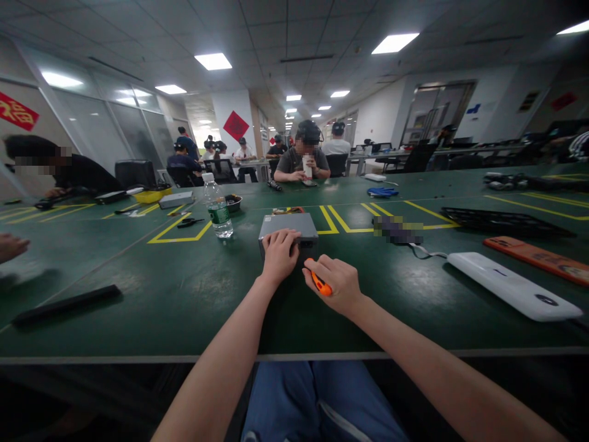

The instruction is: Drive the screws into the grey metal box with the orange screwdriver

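Note:
A grey metal box (pixel 288 225) with a dark socket on its near face sits on the green table (pixel 193 288). My left hand (pixel 280 255) rests on the box's top and front edge, its fingers spread a little over the metal. Just right of it and nearer to me, my right hand (pixel 338 279) is wrapped round an orange-handled tool (pixel 321 283). The tool's far end cannot be made out. Some coloured wires (pixel 289 210) show behind the box.
Left of the box stand a water bottle (pixel 218 209) and a dark bowl (pixel 234 202). A black bar (pixel 69 305) lies at the left. To the right are a white power bank (pixel 510 285), an orange phone case (pixel 538 258) and a black panel (pixel 506 222). People sit beyond.

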The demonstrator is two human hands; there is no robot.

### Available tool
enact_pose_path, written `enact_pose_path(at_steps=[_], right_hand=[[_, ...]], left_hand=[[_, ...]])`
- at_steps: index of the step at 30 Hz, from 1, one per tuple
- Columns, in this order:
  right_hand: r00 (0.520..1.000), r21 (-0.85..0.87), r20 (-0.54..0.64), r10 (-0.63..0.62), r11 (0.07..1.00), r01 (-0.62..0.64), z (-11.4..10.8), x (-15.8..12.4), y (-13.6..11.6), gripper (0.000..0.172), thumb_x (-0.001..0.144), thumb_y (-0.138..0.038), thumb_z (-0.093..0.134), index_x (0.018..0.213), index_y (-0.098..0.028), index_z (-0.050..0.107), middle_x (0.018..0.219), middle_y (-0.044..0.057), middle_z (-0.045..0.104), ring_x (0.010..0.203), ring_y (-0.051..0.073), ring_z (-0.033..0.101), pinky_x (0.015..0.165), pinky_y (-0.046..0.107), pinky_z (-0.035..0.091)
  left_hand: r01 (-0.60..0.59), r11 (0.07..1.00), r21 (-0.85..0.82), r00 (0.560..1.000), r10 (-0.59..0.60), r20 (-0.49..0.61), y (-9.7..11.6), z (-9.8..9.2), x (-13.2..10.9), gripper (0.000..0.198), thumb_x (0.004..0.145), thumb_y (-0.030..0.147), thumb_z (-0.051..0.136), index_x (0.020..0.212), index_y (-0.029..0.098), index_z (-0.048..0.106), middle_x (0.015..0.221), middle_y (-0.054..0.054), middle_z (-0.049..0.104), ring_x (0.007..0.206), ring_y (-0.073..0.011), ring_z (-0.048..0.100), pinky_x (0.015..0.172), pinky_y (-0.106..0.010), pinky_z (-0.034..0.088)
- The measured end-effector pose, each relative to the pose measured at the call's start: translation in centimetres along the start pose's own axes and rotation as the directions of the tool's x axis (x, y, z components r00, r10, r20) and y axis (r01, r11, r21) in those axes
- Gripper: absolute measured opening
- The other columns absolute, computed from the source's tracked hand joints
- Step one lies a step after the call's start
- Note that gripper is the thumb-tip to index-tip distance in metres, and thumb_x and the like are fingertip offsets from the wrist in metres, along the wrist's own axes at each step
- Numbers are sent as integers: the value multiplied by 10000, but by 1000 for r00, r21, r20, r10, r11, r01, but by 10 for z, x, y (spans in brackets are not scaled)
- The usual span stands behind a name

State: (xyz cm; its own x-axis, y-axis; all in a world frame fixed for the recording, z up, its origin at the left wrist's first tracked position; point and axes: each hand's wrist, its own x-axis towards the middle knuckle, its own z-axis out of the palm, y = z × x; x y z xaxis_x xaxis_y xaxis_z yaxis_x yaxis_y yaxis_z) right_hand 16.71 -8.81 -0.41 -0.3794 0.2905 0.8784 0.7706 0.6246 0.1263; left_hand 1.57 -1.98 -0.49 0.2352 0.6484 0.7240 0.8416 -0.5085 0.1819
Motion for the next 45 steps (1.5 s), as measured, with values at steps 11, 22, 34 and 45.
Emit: enact_pose_path(at_steps=[11, 22, 34, 45], right_hand=[[979, 331, 198, 45, 937, -110, -17, -2, -3, 391, 872, -432, 390, 1099, -137, 509, 913, 89, 575, 768, 176, 564, 657, 284, 469], [995, 541, 96, 3, 839, -54, -18, 2, -8, 184, 846, -279, 534, 1019, -224, 565, 1081, 72, 529, 868, 156, 546, 775, 319, 471], [993, 650, 107, 45, 753, -105, -17, -5, -5, 279, 824, -231, 525, 1086, -205, 436, 1137, 106, 539, 1067, 206, 522, 862, 364, 461], [988, 504, 137, -68, 864, -11, -14, -2, -6, 336, 797, -376, 594, 1059, -197, 485, 1068, 109, 559, 939, 210, 578, 774, 344, 493]], left_hand=[[-3, 1000, 14, 1000, 3, -7, 0, 0, 0, 273, 812, 178, 477, 1058, 276, 545, 1161, 1, 584, 1121, -186, 458, 935, -380, 255], [-10, 1000, 7, 1000, 10, -24, 0, 1, 0, 274, 823, 176, 472, 1065, 280, 550, 1149, -3, 583, 1088, -188, 469, 922, -378, 266], [-8, 1000, 12, 1000, 8, -9, -2, 2, 0, 280, 830, 184, 461, 1079, 282, 545, 1154, -7, 581, 1105, -187, 462, 930, -381, 262], [-6, 1000, 2, 1000, 6, -12, -1, 0, 0, 271, 833, 183, 457, 1071, 282, 540, 1158, -5, 579, 1110, -181, 463, 934, -375, 260]])
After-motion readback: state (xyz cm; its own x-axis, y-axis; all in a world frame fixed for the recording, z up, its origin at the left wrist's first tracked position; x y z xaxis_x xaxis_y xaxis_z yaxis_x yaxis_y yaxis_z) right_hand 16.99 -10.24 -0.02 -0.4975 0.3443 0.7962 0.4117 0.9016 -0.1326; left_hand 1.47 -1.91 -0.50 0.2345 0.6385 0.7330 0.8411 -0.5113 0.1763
